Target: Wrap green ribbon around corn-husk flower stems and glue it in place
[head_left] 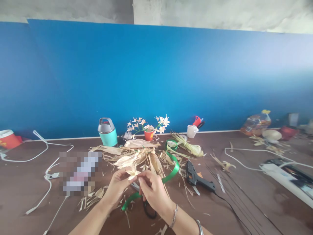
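A small pale flower of dried husk [133, 172] is held up between my two hands above the table. My left hand [119, 184] pinches it from the left, thumb and fingers closed. My right hand [154, 188] is closed too, its fingertips pinching the flower's right petal. Below my right hand a black loop [149, 211], like a scissors handle, shows in part; whether it lies on the table or hangs from the hand I cannot tell. A green ribbon [173, 172] curls behind and under my hands. Dried corn husks [133, 158] are heaped just beyond them.
A black glue gun [199, 179] lies at the right, its cord trailing forward. Behind the husks stand a turquoise container [108, 135] and a red cup [148, 134] of husk flowers. White cables [47, 178] and a power strip [288, 182] lie at the sides.
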The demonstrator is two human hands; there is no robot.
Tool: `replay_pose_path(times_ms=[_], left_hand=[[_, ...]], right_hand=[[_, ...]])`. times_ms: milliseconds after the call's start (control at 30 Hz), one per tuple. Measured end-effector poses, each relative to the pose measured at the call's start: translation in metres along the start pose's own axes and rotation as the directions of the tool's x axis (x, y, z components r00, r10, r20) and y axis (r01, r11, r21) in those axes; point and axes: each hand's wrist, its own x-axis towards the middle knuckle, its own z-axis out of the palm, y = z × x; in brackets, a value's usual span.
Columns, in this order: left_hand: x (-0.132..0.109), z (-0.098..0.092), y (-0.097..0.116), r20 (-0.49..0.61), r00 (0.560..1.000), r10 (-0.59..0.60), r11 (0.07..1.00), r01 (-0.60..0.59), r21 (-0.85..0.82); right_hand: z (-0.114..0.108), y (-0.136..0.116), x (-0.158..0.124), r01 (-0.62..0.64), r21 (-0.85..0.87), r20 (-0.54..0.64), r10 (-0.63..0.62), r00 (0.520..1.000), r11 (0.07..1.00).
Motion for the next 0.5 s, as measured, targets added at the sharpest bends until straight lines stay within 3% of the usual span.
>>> replay_pose_path(times_ms=[200, 333, 500], left_hand=[[-0.001, 0.003, 0.006, 0.005, 0.999, 0.044, 0.99, -0.045, 0.137], [-0.001, 0.003, 0.007, -0.067, 0.992, 0.112, 0.965, -0.092, 0.244], [0.001, 0.001, 0.005, -0.115, 0.973, 0.202, 0.894, -0.135, 0.428]], right_hand=[[-0.002, 0.002, 0.001, 0.041, -0.054, -0.007, -0.041, 0.999, 0.998], [-0.004, 0.007, 0.003, 0.101, -0.12, -0.029, -0.105, 0.994, 0.988], [-0.014, 0.005, 0.01, 0.188, -0.198, -0.2, -0.227, 0.953, 0.962]])
